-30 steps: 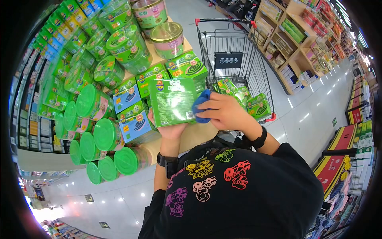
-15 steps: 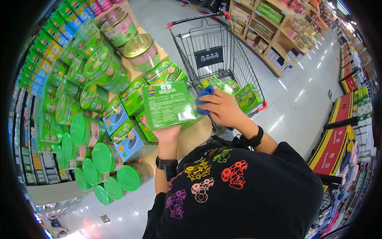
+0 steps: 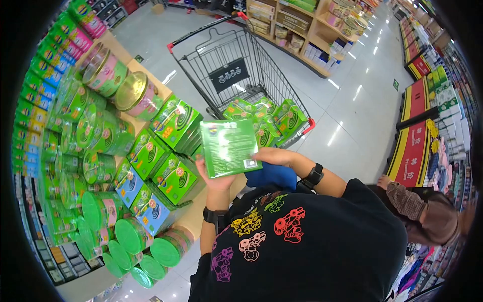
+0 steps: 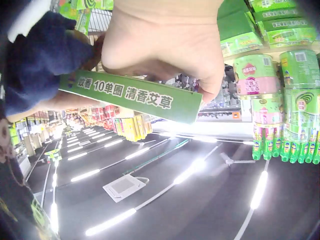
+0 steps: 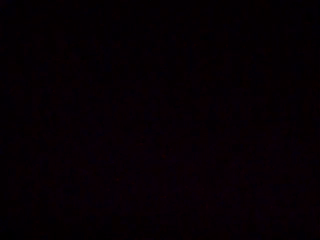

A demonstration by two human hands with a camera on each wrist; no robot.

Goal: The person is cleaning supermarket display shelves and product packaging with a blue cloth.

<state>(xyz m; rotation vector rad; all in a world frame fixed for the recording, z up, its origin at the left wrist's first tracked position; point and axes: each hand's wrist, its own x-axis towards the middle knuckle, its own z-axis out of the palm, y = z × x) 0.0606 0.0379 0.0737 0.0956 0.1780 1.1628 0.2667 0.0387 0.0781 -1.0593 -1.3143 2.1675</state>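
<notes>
My left hand [image 3: 216, 182] grips a green box of mosquito coils [image 3: 231, 148] from below and at its left side, its printed back facing up. In the left wrist view, the left hand [image 4: 165, 40] spans the box [image 4: 130, 95], whose narrow lettered side shows. My right hand [image 3: 277, 156] is at the lower right corner of the box, fingertips over its edge. A blue cloth [image 3: 274, 176] hangs under the right hand, held in the palm side; the cloth [image 4: 45, 60] is also bunched near the box in the left wrist view. The right wrist view is black.
A wire shopping cart [image 3: 229, 75] with several green boxes [image 3: 266, 116] stands ahead. On the left, a display holds stacked coil boxes [image 3: 173, 178] and green-lidded tubs [image 3: 133, 234]. Another person [image 3: 427, 211] is at the right, beside promotion signs [image 3: 412, 156].
The view has swung right, so the cart appears further left. My right hand has moved from beside the box to its lower corner, the cloth now hanging below. Another person has appeared at right.
</notes>
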